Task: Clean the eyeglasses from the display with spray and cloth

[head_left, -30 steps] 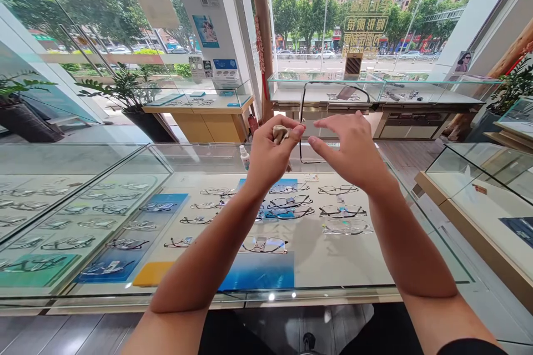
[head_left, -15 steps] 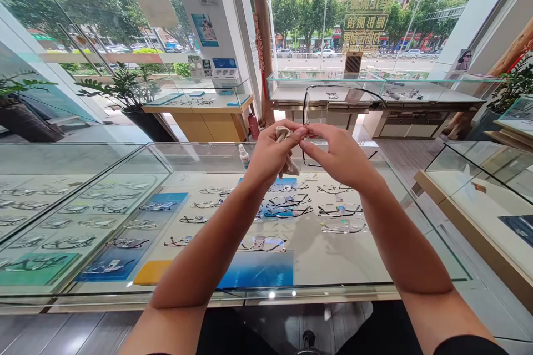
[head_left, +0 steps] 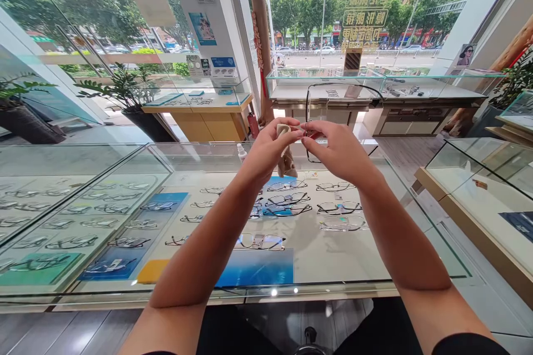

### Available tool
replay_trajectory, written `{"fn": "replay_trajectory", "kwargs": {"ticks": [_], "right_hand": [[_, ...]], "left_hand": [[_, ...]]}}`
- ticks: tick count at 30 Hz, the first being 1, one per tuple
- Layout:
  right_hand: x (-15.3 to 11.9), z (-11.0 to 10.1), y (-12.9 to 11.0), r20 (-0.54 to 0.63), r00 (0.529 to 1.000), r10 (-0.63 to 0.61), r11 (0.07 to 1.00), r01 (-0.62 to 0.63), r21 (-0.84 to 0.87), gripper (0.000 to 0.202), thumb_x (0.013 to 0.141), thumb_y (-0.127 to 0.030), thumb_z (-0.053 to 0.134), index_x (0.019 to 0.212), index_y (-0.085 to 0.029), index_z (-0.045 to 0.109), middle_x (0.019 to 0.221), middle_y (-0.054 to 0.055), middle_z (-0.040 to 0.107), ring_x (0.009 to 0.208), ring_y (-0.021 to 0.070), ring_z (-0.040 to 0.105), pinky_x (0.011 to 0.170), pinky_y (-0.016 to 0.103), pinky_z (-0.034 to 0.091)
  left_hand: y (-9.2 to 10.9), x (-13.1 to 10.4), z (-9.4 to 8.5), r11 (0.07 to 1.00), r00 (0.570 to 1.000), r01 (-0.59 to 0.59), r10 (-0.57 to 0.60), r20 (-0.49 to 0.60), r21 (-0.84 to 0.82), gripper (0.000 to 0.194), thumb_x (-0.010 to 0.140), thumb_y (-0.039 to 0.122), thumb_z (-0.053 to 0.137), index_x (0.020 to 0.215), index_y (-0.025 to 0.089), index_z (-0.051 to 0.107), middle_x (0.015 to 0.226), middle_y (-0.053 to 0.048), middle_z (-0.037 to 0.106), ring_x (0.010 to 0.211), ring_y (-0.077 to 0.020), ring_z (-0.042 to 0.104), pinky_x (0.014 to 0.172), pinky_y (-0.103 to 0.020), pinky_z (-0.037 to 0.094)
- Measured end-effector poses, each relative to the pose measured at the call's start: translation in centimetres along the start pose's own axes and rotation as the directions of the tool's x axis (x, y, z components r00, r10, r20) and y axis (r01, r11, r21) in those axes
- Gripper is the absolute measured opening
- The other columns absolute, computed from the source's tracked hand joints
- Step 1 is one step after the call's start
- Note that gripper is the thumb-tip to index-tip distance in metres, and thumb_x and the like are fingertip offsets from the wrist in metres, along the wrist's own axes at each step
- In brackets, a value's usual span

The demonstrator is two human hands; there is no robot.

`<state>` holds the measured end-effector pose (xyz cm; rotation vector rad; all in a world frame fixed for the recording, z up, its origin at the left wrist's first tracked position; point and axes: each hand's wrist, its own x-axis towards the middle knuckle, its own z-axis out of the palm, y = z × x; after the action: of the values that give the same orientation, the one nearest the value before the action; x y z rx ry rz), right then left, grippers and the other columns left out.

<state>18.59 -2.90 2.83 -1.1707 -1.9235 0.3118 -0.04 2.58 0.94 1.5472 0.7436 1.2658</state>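
Raised over the glass counter, the left hand pinches a beige cloth against the black-framed glasses at its 3 o'clock, apparently to wipe a lens. The right hand grips the frame, steadying it. Display frames lie at 6 o'clock, under the glass.

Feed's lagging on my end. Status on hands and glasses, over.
Left hand pinching beige cloth. Right hand gripping black-framed glasses, raised above glass counter. Spray bottle behind left wrist, nothing obstructing.
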Motion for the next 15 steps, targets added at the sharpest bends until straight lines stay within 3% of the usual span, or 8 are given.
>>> {"fn": "replay_trajectory", "kwargs": {"ticks": [3,7,10,15], "right_hand": [[0.0,-0.2,0.2,-0.033,0.999,0.035,0.999,-0.035,-0.005,0.035,0.103,-0.037,0.062,0.128,-0.021,0.080,0.125,0.011,0.085,0.111,0.0300,0.077,0.098,0.049,0.056],[-0.1,-0.5,0.2,-0.059,0.998,0.025,0.999,-0.027,-0.026,0.033,0.102,-0.034,0.060,0.125,-0.020,0.081,0.123,0.010,0.086,0.111,0.0305,0.077,0.097,0.049,0.056],[-0.1,-0.4,0.2,-0.069,0.997,0.025,0.998,-0.029,-0.056,0.032,0.101,-0.030,0.059,0.122,-0.021,0.081,0.124,0.010,0.085,0.110,0.0304,0.077,0.095,0.048,0.056],[-0.1,-0.3,0.2,-0.053,0.998,0.025,0.995,-0.030,-0.092,0.031,0.103,-0.030,0.059,0.122,-0.020,0.081,0.121,0.010,0.084,0.107,0.0298,0.077,0.095,0.048,0.055]], "left_hand": [[-0.7,0.9,-1.1,0.994,0.997,0.069,-0.066,-0.035,0.087,0.031,0.078,0.015,0.071,0.107,0.024,0.070,0.089,-0.001,0.065,0.074,-0.0159,0.058,0.062,-0.029,0.045],[-2.4,2.2,-3.0,0.911,0.991,0.094,-0.047,-0.126,0.402,0.038,0.080,0.003,0.059,0.110,0.023,0.068,0.088,-0.001,0.061,0.076,-0.0175,0.054,0.072,-0.033,0.044],[-3.9,3.1,-4.2,0.814,0.992,0.110,-0.054,-0.115,0.570,0.038,0.084,0.002,0.059,0.115,0.023,0.066,0.093,-0.002,0.067,0.081,-0.0197,0.060,0.077,-0.035,0.046],[-5.6,4.1,-5.8,0.631,0.973,0.231,-0.172,-0.156,0.741,0.027,0.092,0.014,0.071,0.117,0.022,0.065,0.105,-0.006,0.077,0.091,-0.0224,0.070,0.080,-0.034,0.050]]}}
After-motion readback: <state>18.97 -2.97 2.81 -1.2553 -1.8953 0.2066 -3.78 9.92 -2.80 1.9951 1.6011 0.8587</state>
